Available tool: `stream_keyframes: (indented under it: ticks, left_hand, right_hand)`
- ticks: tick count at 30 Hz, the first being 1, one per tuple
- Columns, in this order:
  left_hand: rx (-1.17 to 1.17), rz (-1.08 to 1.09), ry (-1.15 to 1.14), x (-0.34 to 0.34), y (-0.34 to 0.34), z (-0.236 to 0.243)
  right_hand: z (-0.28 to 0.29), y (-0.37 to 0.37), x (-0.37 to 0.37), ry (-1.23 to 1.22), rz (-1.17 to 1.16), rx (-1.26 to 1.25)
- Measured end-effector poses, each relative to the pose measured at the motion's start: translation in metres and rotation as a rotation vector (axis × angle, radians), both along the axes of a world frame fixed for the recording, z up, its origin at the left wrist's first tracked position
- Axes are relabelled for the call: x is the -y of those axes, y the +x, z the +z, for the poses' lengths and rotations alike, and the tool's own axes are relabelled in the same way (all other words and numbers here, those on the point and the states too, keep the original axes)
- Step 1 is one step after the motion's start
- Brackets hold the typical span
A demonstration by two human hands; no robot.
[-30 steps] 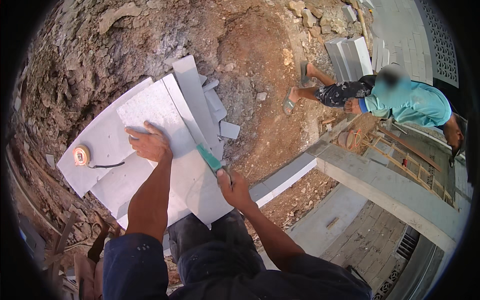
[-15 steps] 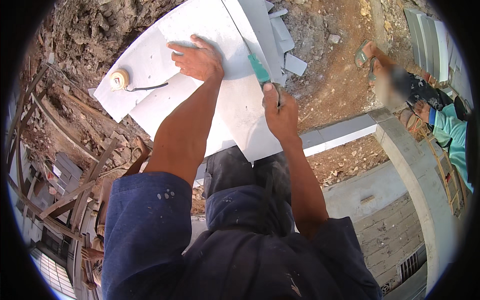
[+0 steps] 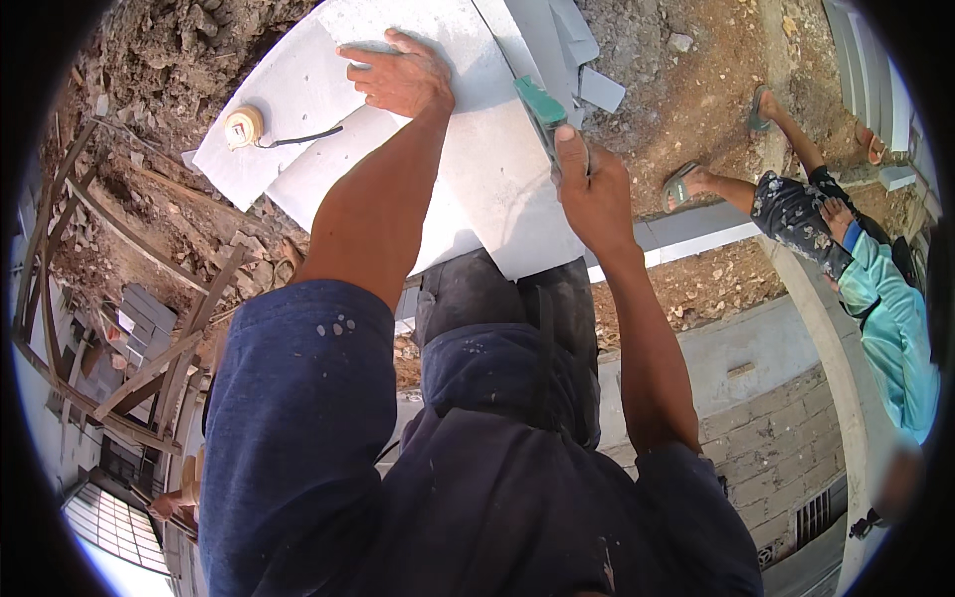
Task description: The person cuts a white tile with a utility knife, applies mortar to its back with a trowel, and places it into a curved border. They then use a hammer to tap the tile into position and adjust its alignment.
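Two hands at work on a white board (image 3: pixel 487 189).

The left hand (image 3: pixel 403 75) lies flat, fingers spread, on the board at about 11 o'clock; the right hand (image 3: pixel 587 184) at 1 o'clock is curled tight around a green-handled cutter (image 3: pixel 542 109) touching the board. A tape measure (image 3: pixel 243 126) rests at 10 o'clock, and another person (image 3: pixel 846 269) crouches at 3 o'clock.

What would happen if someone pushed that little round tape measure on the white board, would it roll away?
Probably not. The tape measure lies flat on its side on the white board, so a push would likely slide it. The board looks smooth, so it may slip easily. It looks small and light, and its dark strap might drag.
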State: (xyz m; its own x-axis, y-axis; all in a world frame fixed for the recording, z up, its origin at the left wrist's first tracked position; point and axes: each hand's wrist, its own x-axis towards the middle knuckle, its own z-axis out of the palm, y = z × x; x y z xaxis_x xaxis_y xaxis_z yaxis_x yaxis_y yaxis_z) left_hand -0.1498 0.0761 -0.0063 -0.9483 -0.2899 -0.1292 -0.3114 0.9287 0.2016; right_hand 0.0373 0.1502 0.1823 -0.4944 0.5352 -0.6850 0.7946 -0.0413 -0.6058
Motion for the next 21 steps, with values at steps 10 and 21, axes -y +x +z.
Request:
stream_keyframes:
  ticks: [10, 21]
  left_hand:
    - [-0.038, -0.064, 0.072, 0.005, 0.021, -0.002]
    - [0.012, -0.025, 0.053, 0.011, 0.018, 0.007]
  right_hand:
    - [-0.003, 0.017, -0.009, -0.038, 0.006, 0.047]
    - [0.050, 0.091, 0.020, 0.013, 0.015, -0.062]
